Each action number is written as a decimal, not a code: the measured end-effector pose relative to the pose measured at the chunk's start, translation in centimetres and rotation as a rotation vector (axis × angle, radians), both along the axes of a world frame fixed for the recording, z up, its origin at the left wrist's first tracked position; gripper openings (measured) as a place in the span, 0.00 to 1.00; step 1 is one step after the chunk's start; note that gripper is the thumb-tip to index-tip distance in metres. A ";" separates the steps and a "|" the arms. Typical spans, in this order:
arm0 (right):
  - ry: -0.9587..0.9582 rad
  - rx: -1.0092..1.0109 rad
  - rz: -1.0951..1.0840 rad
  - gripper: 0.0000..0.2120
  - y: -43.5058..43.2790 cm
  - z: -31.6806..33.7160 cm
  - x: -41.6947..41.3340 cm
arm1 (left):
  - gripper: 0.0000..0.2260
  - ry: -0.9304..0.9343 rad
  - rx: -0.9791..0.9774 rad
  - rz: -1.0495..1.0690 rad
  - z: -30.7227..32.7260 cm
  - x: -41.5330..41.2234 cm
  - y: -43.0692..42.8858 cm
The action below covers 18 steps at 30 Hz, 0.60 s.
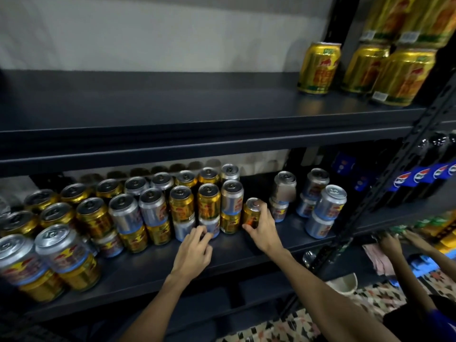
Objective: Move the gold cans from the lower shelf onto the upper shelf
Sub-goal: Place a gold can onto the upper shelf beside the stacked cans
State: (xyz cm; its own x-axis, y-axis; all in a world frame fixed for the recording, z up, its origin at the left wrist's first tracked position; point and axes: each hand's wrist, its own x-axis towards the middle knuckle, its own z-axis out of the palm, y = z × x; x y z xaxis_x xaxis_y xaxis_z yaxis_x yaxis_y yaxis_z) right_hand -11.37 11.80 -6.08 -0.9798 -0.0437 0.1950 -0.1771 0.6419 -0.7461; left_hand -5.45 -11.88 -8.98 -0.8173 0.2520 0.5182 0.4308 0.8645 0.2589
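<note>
I see a dim scene, brightest on the pale wall (123, 33) and the upper-shelf gold cans (319, 67), which show glare. The lower shelf (148, 262) sits in shadow; the left-edge cans (37, 262) blur and bulge from lens distortion.

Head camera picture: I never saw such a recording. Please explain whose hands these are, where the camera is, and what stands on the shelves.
There is no machine: a person wears a camera on the head, so it looks down at that person's two hands. The right hand grips one gold can standing on the lower shelf. The left hand reaches the silver cans beside it; whether it grips one, I cannot tell. Many gold and silver cans are stacked on that shelf. A few gold cans already stand on the upper shelf. At the far right, another person's hands are visible.
</note>
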 end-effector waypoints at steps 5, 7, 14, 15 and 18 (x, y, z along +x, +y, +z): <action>0.146 -0.004 0.010 0.34 1.1 1.5 2.1 | 0.12 0.012 0.043 0.005 -0.1 0.0 -0.1; 0.198 -0.013 0.014 0.36 1.6 2.4 3.0 | 0.12 0.016 0.062 0.004 0.1 0.3 -0.1; 0.311 -0.015 0.032 0.37 3.5 6.6 6.1 | 0.09 0.187 0.188 -0.126 5.3 1.0 2.6; 0.338 -0.022 0.049 0.37 3.9 7.4 6.8 | 0.09 0.254 0.212 -0.174 6.6 1.2 3.4; 0.444 -0.089 0.102 0.37 4.8 11.1 9.1 | 0.10 0.509 0.271 -0.324 12.4 2.2 5.7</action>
State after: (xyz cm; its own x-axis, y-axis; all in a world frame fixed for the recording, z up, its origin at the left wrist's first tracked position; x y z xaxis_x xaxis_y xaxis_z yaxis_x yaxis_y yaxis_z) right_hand -2.29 16.62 4.99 -0.7920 -0.0996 0.6024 -0.5510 0.5418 -0.6348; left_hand -3.28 -6.15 3.47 -0.3585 0.2502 0.8994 0.7841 0.6035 0.1447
